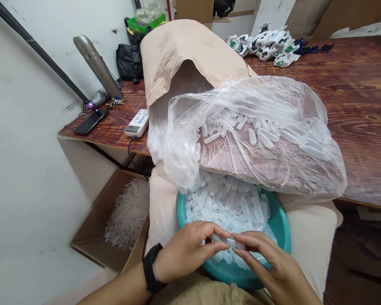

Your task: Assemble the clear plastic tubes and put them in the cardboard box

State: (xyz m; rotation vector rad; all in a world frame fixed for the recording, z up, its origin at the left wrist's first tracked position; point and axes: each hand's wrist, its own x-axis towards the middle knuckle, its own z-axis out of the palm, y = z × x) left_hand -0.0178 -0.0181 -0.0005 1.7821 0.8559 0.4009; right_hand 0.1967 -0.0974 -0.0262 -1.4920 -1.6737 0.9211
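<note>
Over a teal basin (pixel 284 226) on my lap, my left hand (pixel 193 243) and my right hand (pixel 265 256) pinch a small translucent plastic tube (pixel 231 242) from its two ends. Thumb and forefinger of each hand are closed on it, and the fingertips nearly meet at its middle. Below lie many similar translucent tubes (pixel 225 207), heaped in the basin. Just above the basin, a clear plastic bag (pixel 269 101) lies open on the table edge with more tubes (pixel 231 120) inside.
A brown paper sack (pixel 193 42) stands behind the bag on the wooden table (pixel 365 84). A phone (pixel 90 122), a white power bank (pixel 137 123) and keys (pixel 114 102) lie at left. Below them stands a cardboard box (pixel 90 237) of clear pieces. White-and-green packets (pixel 269 44) sit at the back.
</note>
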